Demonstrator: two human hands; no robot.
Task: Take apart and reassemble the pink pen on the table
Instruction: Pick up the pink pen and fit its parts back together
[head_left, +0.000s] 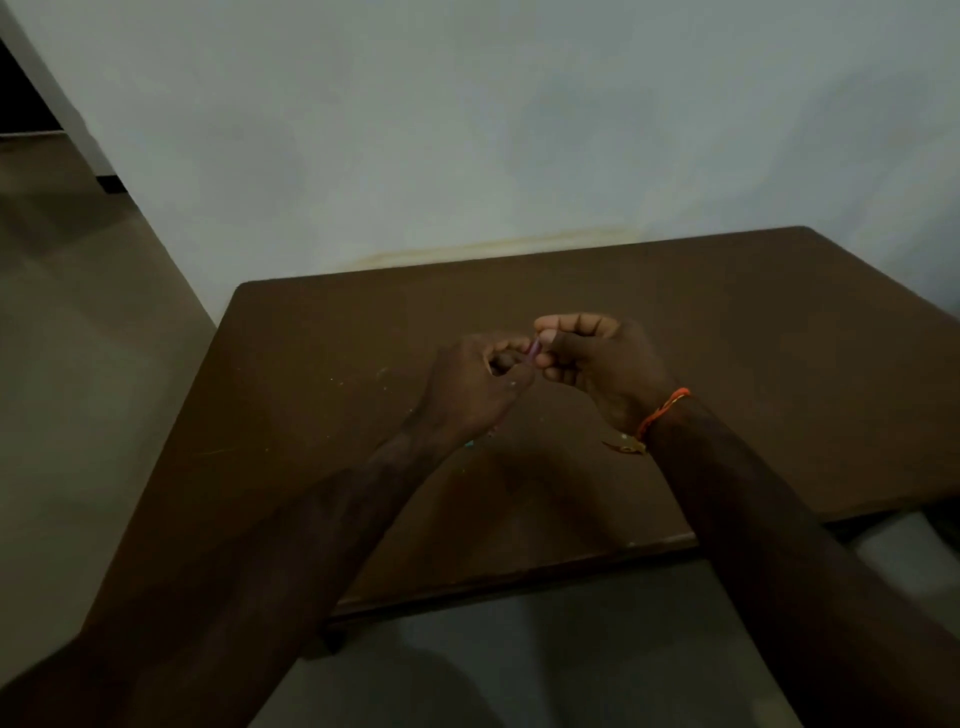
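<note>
**A:** Starting at the left side, what have we got?

**B:** Bare floor (78, 364) on the left, then the brown table (779, 364), its left edge running up to the far-left corner against a pale wall (467, 130). The light is dim, so detail is hard to come by.

**A:** And the first hand in?

**B:** The left hand (475, 387) reaches in from the near-left corner and is held above the middle of the tabletop. Its fingers are curled right in, thumb tucked alongside, closed around the lower part of the pink pen (534, 347).

**A:** How much of that pen can you actually see?

**B:** Only a short pinkish-purple stub, poking up between the two hands. It is tilted a little, off the table, lifted clear of the surface. Whether it is whole or already in parts, I cannot tell: the fingers cover most of it.

**A:** Moving right, then.

**B:** The right hand (597, 358) sits just beside the left, practically touching it, slightly higher and nearer the far edge. Its fingers are bent down into a loose fist and the fingertips pinch the upper end of the pen. So both hands have it, one at each end, the visible stub in the gap.

**A:** Anything on that wrist?

**B:** An orange thread band (662, 413) round the right wrist, with a small tail hanging below. Under the left wrist there are a few tiny pale specks (470, 444) on the tabletop, too small to identify.
</note>
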